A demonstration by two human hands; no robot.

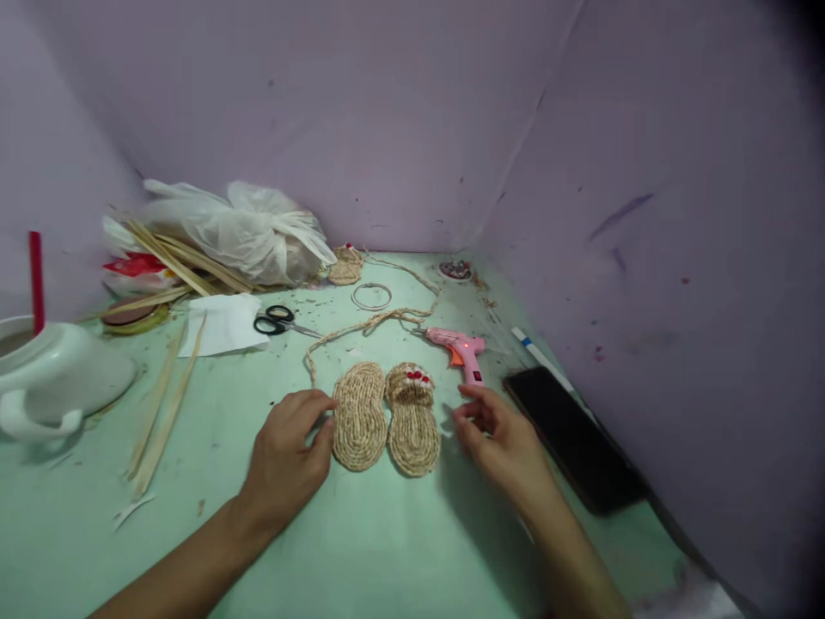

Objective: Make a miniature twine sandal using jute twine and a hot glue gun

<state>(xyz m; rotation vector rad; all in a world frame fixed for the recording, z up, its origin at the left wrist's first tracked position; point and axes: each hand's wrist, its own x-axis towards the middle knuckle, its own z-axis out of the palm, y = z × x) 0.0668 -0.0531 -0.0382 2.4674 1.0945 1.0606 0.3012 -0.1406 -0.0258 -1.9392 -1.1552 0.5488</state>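
Two small woven slipper soles of coiled straw-coloured cord lie side by side on the pale green table. The left one (360, 421) is plain. Across the front of the right slipper (414, 440) runs a woven strap with red and white beads. My left hand (291, 445) rests at the plain sole's left edge, thumb and index finger apart, fingertips at or touching its rim. To the right of the beaded slipper, my right hand (495, 432) hovers with loosely curled, parted fingers and nothing in them. Just beyond it lies a pink glue gun (456, 344) with a lit red light.
Braided cord (348, 327), black-handled scissors (277, 321), a metal ring (372, 297) and white paper (225, 325) lie farther back. A tied plastic bag (238, 228) sits by the wall. A white mug (58, 370) stands left; a black phone (573, 438) lies right.
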